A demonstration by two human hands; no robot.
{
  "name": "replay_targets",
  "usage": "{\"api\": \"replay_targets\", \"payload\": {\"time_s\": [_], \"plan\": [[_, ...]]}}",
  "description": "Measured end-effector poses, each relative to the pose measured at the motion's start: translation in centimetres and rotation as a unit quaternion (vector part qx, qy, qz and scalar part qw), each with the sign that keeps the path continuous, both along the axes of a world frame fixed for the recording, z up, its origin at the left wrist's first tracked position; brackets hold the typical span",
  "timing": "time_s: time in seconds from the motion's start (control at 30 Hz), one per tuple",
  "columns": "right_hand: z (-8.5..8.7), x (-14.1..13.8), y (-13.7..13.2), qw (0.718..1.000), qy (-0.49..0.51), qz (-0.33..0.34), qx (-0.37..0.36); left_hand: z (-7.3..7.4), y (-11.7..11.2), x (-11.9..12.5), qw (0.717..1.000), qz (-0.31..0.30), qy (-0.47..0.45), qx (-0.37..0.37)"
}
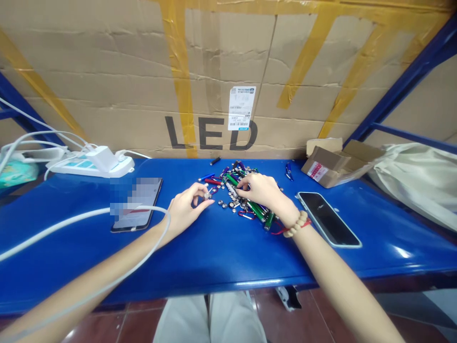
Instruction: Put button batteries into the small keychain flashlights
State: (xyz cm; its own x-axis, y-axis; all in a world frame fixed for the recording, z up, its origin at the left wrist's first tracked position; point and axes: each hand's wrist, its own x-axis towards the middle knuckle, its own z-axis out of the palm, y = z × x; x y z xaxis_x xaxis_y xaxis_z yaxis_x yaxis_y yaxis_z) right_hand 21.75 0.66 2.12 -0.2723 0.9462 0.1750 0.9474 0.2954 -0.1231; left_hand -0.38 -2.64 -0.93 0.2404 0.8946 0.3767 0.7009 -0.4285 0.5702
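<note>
My left hand (187, 207) rests on the blue table (221, 252) with thumb and fingertips pinched on a small silver button-like part (206, 195). My right hand (262, 190), with a bead bracelet at the wrist, lies on a heap of small coloured keychain lights (243, 190), green, red, purple and silver ones, its fingertips curled onto one piece in the heap. A few small round silver parts (225, 206) lie loose on the table between both hands.
A phone (137, 209) with a white cable lies left; a second phone (328, 219) lies right. A white power strip (91, 164) sits back left. An open cardboard carton (335, 164) and white cloth bag (417, 181) stand right. A big cardboard box (214, 76) marked LED backs the table.
</note>
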Motion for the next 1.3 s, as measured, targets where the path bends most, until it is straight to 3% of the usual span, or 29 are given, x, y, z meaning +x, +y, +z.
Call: {"api": "replay_targets", "payload": {"time_s": [0.27,0.47,0.6,0.83,1.0,1.3], "plan": [[-1.0,-1.1,0.0,0.999,0.010,-0.047,0.019,0.1,0.1,0.3,0.997,-0.037,-0.065,-0.007],[-1.4,-1.1,0.4,0.996,0.056,-0.062,0.009,0.2,0.2,0.1,0.998,-0.051,-0.034,0.013],[-1.8,-0.9,0.5,0.994,0.094,-0.059,0.009,0.0,0.5,-0.1,0.995,-0.091,-0.031,0.031],[-1.6,-0.9,0.6,0.985,0.161,-0.044,0.046,0.3,0.2,0.0,0.996,-0.041,0.014,0.084],[-1.4,-0.9,1.0,0.963,0.270,-0.001,0.011,0.4,0.0,0.1,0.998,-0.024,-0.013,0.050],[-0.5,-1.1,0.4,0.957,0.286,0.035,-0.040,0.3,-0.1,0.2,0.998,-0.057,-0.035,-0.007]]}}
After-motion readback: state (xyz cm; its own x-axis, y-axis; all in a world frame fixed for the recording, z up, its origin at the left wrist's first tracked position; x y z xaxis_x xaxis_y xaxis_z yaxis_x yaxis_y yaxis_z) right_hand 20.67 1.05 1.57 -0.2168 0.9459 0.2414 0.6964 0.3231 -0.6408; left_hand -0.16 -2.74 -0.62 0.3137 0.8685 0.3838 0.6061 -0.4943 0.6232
